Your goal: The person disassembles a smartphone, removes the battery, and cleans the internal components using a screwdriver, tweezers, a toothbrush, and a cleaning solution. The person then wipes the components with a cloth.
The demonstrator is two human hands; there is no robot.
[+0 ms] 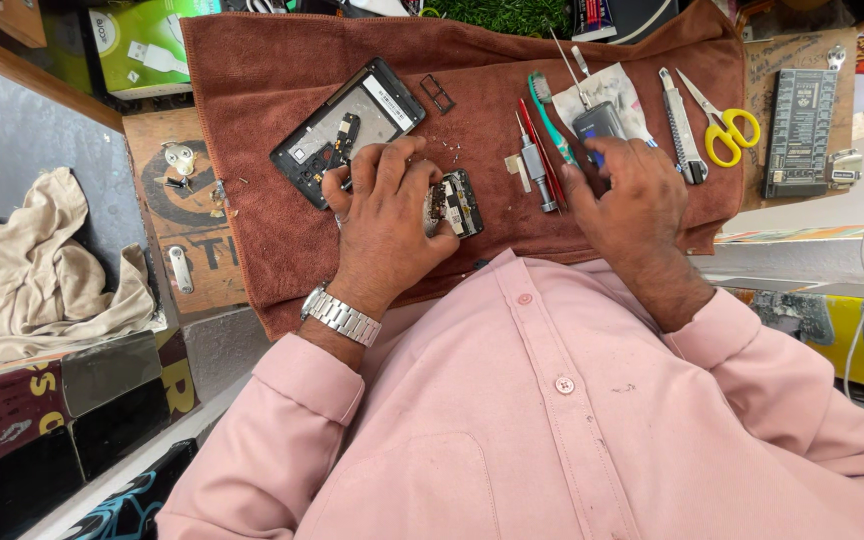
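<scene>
My left hand [382, 215], with a metal watch on its wrist, grips a small phone circuit board [459, 203] against the brown towel [252, 220]. Just beyond its fingers lies an opened black phone frame [347, 128] with a small tray frame [438, 93] to its right. My right hand [624, 195] is on the row of tools, its fingertips closed on a blue-tipped tool [597, 158] beside a small grey device [598, 121] on white paper. A green toothbrush [550, 115], a red-handled tool [544, 155] and a grey screwdriver [536, 170] lie between my hands.
A utility knife [680, 125], yellow-handled scissors [724, 132] and a dark tester board [800, 130] lie to the right. A crumpled beige cloth [32, 270] sits at the left and a green box [142, 45] at the top left. My pink shirt fills the bottom.
</scene>
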